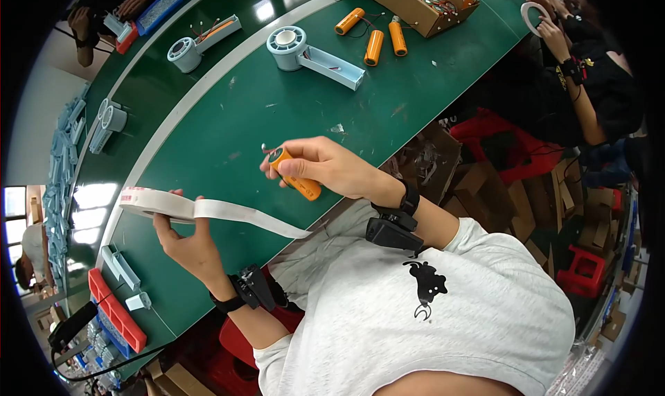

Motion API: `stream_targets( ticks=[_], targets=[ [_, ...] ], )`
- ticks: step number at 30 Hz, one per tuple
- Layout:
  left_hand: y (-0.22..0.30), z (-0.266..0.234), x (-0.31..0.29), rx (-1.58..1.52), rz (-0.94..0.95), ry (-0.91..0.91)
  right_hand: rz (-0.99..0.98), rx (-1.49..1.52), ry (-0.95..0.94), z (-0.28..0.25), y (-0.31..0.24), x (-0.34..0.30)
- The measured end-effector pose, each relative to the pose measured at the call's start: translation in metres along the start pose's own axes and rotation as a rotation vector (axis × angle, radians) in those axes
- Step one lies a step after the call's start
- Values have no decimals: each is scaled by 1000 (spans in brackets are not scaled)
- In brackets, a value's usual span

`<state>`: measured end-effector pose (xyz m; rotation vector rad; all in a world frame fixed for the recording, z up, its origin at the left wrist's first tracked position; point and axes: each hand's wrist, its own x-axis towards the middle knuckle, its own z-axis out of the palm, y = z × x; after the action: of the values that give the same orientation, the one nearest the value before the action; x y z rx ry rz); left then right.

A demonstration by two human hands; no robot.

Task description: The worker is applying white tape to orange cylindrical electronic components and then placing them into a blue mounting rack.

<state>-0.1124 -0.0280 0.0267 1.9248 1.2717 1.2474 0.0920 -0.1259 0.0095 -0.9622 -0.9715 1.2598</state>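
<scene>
My right hand (315, 166) is closed round an orange cylindrical battery (303, 186) with short wires at its upper end, held over the near edge of the green table (228, 136). My left hand (190, 240) grips a roll of white tape (158, 203). A loose strip of tape (253, 218) runs off the roll to the right, toward my shirt, below the battery. Farther off, a light-blue fan housing (286, 46) with an open trough-shaped handle (332, 67) lies on the table, with thin wires in the trough.
Three orange batteries (374, 47) lie beside a cardboard box (429, 8) of wired parts. Another fan housing (183, 54) stands past the pale rail (181, 112). A red tray (118, 309) sits at the lower left. At the right, another person's hands hold a tape roll (532, 18).
</scene>
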Motion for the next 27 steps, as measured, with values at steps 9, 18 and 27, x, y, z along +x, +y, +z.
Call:
stream_targets(
  ticks=[9, 18, 27],
  targets=[
    [-11, 22, -27, 287, 336, -56, -114, -112, 116, 7, -31, 4],
    [-9, 25, -26, 373, 446, -106, -467, -443, 230, 41, -14, 17],
    [4, 20, -29, 529, 329, -54, -328, -260, 395, 38, -12, 31]
  ],
)
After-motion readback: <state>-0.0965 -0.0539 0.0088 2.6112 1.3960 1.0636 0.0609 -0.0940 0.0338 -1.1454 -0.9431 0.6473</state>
